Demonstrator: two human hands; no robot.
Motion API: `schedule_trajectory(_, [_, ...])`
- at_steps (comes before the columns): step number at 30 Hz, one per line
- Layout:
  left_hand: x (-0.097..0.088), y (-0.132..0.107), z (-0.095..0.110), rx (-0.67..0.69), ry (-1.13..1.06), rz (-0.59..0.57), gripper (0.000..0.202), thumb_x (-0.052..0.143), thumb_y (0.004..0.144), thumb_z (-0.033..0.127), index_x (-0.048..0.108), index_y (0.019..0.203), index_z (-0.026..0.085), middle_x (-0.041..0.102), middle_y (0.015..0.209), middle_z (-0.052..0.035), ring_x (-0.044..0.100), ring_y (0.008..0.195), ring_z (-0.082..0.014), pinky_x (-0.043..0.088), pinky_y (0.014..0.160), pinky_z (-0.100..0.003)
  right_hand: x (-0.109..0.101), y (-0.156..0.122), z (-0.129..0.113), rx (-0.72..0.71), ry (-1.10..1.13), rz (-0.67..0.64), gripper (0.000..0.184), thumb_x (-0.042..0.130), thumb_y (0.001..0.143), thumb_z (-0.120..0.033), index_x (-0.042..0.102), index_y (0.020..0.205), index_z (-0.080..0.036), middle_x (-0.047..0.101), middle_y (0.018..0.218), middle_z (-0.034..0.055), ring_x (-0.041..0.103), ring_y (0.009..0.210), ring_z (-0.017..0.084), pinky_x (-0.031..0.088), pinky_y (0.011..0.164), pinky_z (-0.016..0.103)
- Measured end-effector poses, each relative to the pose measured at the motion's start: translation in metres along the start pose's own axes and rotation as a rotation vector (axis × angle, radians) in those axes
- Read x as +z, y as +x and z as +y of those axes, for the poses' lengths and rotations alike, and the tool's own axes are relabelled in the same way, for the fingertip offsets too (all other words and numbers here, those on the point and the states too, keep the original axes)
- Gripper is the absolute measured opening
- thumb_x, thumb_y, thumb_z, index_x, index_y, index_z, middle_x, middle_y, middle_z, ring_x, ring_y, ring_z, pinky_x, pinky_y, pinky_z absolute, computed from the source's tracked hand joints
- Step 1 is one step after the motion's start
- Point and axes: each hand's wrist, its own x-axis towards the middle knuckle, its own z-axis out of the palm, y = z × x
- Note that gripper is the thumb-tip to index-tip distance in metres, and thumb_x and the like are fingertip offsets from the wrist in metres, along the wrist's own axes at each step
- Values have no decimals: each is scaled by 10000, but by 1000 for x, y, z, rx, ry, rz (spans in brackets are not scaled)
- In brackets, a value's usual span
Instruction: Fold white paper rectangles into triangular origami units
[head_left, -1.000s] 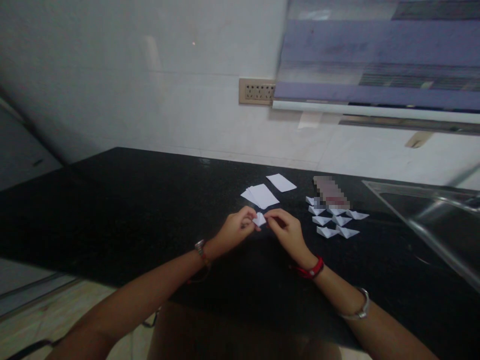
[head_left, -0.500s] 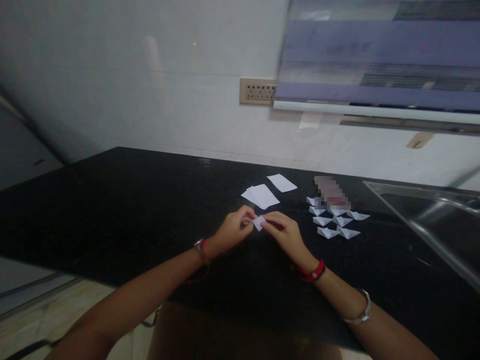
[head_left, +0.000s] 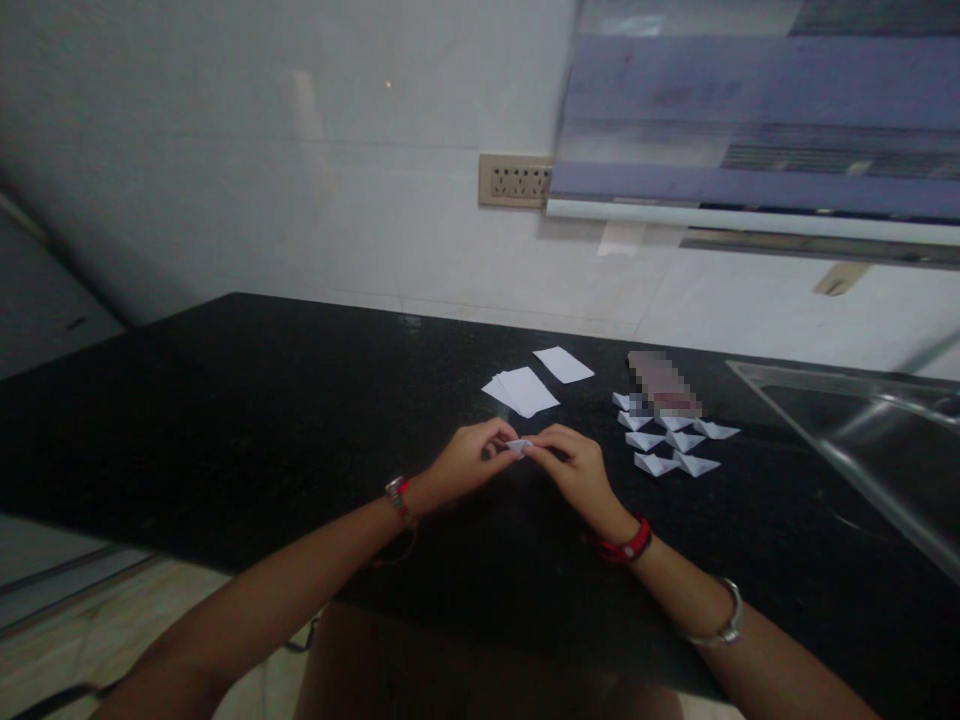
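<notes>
A small folded piece of white paper (head_left: 518, 446) is pinched between my two hands above the black counter. My left hand (head_left: 472, 455) grips its left side with thumb and forefinger. From the right, my right hand (head_left: 574, 468) holds the other side the same way. The fingertips cover parts of the paper. Just beyond my hands lies a stack of white paper sheets (head_left: 529, 390), with a separate white sheet (head_left: 564, 365) behind it. To the right, several folded white paper boats (head_left: 681, 441) stand in rows.
A blurred-out flat object (head_left: 664, 383) lies behind the paper boats. On the right a metal sink (head_left: 840, 450) is set into the black counter (head_left: 262, 430). A socket strip (head_left: 516, 182) and a purple-striped hanging (head_left: 750, 110) are on the wall.
The paper between my fingers has gone from a small diamond shape to a flatter, narrower, boat-like shape. My hands have stayed in nearly the same place.
</notes>
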Motion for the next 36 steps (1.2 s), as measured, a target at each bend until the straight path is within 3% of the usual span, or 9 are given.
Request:
schedule_trajectory(13, [-1,0,4,-136,-166,-81,148,520,742,278,529,769,132,547,692,9,494,596,-87,388,541,-192,0,1,-1,128,111,-104,139,514,766,-226,603,682,-161,560,696,21,517,649,122,389,564,227])
schedule_trajectory(21, [5,1,-11,-180,-377,-46,131,560,716,249,510,760,136,575,729,4,548,680,-107,427,629,-226,0,2,0,191,155,-136,169,468,786,-258,612,782,-169,558,705,22,508,597,113,403,542,224])
schedule_trajectory(25, [3,1,-8,-191,-301,-50,145,540,733,273,529,760,131,590,729,-9,550,669,-112,424,615,-229,0,1,5,240,106,-97,124,524,743,-267,592,761,-165,577,681,19,511,588,123,395,517,221])
schedule_trajectory(30, [0,1,-3,-138,-182,-52,191,496,765,315,557,763,134,588,723,-11,536,653,-114,411,600,-226,0,1,3,184,-2,-106,111,489,757,-232,551,709,-154,520,616,-2,455,551,106,354,507,215])
schedule_trajectory(36, [1,2,-8,-138,-188,-83,174,501,758,301,539,743,132,558,686,2,511,632,-104,398,584,-213,4,1,5,210,82,-142,93,479,756,-224,516,696,-164,485,613,-16,448,562,100,362,520,206])
